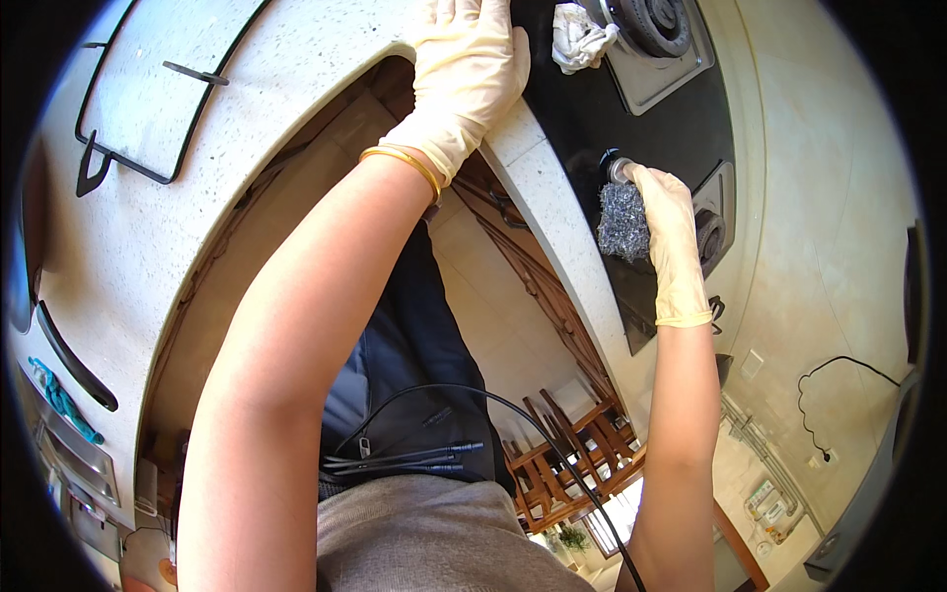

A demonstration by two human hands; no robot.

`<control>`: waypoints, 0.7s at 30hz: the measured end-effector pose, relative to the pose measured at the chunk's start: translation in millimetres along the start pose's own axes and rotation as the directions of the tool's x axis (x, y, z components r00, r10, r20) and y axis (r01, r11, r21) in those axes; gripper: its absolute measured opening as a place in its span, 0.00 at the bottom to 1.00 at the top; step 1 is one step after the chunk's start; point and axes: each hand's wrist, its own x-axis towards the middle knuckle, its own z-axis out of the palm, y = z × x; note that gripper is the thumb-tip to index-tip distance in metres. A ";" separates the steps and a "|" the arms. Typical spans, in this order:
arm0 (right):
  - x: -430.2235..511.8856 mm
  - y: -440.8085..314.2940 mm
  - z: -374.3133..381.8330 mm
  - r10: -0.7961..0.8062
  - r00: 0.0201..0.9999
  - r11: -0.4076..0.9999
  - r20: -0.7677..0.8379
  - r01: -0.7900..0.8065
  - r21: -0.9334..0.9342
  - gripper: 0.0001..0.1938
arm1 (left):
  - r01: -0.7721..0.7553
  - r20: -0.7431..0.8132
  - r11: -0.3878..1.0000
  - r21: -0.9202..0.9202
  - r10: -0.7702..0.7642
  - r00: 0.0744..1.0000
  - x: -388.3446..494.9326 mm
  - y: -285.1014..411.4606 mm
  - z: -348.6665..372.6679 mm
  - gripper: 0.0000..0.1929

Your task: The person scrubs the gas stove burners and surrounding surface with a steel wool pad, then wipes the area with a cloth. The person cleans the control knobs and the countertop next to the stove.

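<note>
My left hand [467,78] wears a cream rubber glove and rests flat on the speckled white countertop [325,70], at its inner corner beside the black cooktop. Nothing is in it, and its fingertips run out of the top of the picture. My right hand [668,222], gloved alike, holds a grey metallic scouring pad [623,222] over the near part of the black gas cooktop [584,126]. Its fingertips are at a silver control knob [618,172]; how they touch it is partly hidden.
A crumpled white cloth [581,38] lies beside the far burner [658,26]; another burner [710,233] sits behind my right hand. A black pan support [177,159] lies on the left counter, with a black handle [74,355] nearer. Wooden chairs [570,444] stand behind.
</note>
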 end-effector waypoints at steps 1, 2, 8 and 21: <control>-1.1 -1.0 0.9 -0.019 1.000 1.000 -0.005 0.019 0.001 0.16 | -0.003 0.000 1.000 0.024 0.003 1.000 0.0 -0.6 -0.1 0.33; 0.5 1.0 0.1 -0.025 0.999 0.999 -0.022 0.024 -0.032 0.16 | 0.003 0.002 1.000 0.006 -0.003 1.000 0.2 -0.3 0.4 0.33; -7.4 8.6 -9.5 -0.150 0.988 0.978 0.034 0.153 -0.145 0.18 | 0.018 0.021 0.998 -0.060 -0.016 1.000 -0.4 1.5 1.7 0.33; -62.0 82.2 31.9 -0.702 0.709 0.652 -0.070 0.600 -0.464 0.25 | -0.001 -0.022 0.997 -0.083 -0.001 1.000 -1.9 -1.1 2.4 0.34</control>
